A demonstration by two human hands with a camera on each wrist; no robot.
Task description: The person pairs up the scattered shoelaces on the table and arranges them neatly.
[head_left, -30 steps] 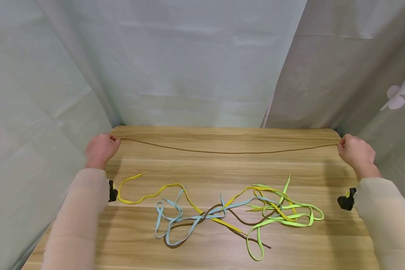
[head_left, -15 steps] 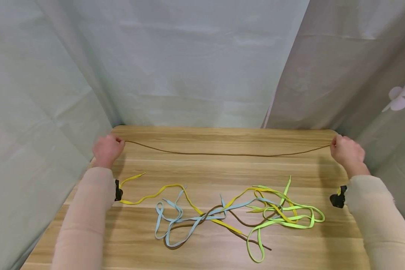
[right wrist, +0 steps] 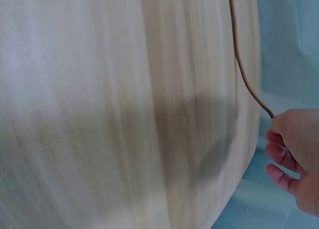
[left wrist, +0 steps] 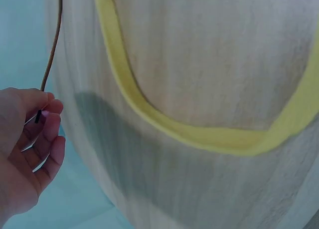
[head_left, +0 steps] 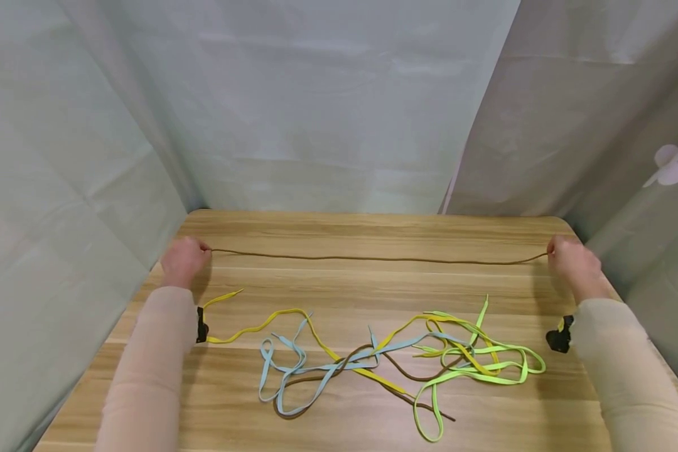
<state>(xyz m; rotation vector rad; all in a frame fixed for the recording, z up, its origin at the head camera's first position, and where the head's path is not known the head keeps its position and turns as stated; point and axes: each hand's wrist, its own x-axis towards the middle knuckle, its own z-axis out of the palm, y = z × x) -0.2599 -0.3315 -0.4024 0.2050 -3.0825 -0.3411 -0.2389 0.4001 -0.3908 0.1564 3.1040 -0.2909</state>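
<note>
A thin brown shoelace [head_left: 373,258] stretches sideways near the far edge of the wooden table, its middle lying along the tabletop. At its left end my left hand [head_left: 184,258] pinches it between thumb and index finger; the dark tip pokes out below the fingers in the left wrist view [left wrist: 38,116]. My right hand [head_left: 576,267] pinches the other end, where the shoelace [right wrist: 244,79] rises in a slight curve to the fingertips. Both hands are low over the table, close to its far corners.
Nearer me lies a tangle of shoelaces: a yellow one [head_left: 271,317], a light blue one [head_left: 313,395], a second brown one [head_left: 412,376] and a lime green one [head_left: 508,380]. Pale curtains [head_left: 328,125] hang behind the wooden table [head_left: 316,285] and at both sides.
Both hands have come down and inward, the right one moving left and the left one moving right. The brown shoelace between them has gone from sagging to lying nearly straight.
</note>
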